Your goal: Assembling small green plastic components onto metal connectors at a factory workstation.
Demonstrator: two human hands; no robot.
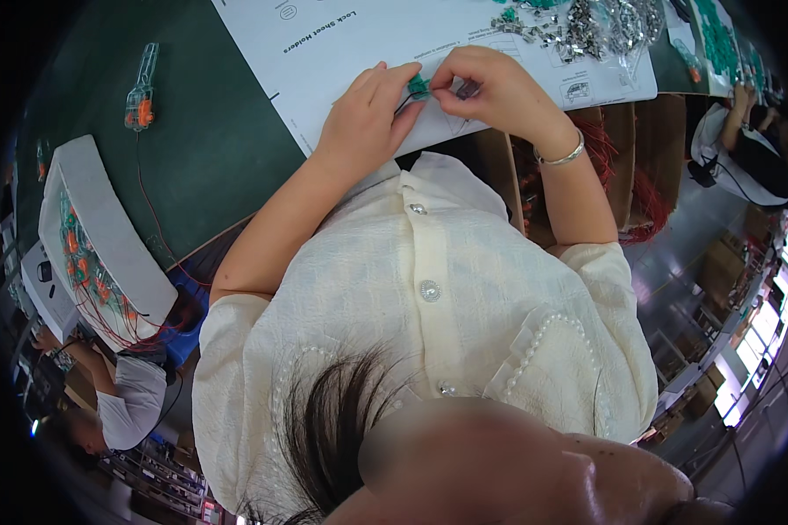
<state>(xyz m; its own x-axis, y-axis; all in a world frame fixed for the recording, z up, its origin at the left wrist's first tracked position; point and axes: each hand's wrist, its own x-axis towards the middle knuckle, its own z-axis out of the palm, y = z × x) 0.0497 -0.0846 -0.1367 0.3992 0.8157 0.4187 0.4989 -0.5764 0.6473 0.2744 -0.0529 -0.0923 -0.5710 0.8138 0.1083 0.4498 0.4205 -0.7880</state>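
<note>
Paper [333, 66], white, flat and printed, lies on the dark green, matt surface [210, 114]. Above its near edge, the left hand [365, 112] has its fingers almost closed, gripping a small, angular green block [418, 86]; something thin and dark sits beside the block, too small to tell. Just right of the block, also over the paper, the right hand [499, 87] has thumb and forefinger pinched together, though what lies between their tips cannot be told; its other fingers curl round a dark piece [467, 88]. A smooth, shiny bracelet [562, 150] circles that wrist.

On the paper's far right part rest glinting metal clips [578, 33] and a crinkled clear plastic bag [635, 24]. Right of the paper is a heap of green pieces [716, 42]. Left of it stands apart a clear, tapered plastic holder [142, 92] with an orange part. Farther left and nearer, a white, foam-like tray [144, 262] contains similar holders and thin red wires. Below the paper's right near edge, cardboard boxes [622, 149] hold bundled red wires.
</note>
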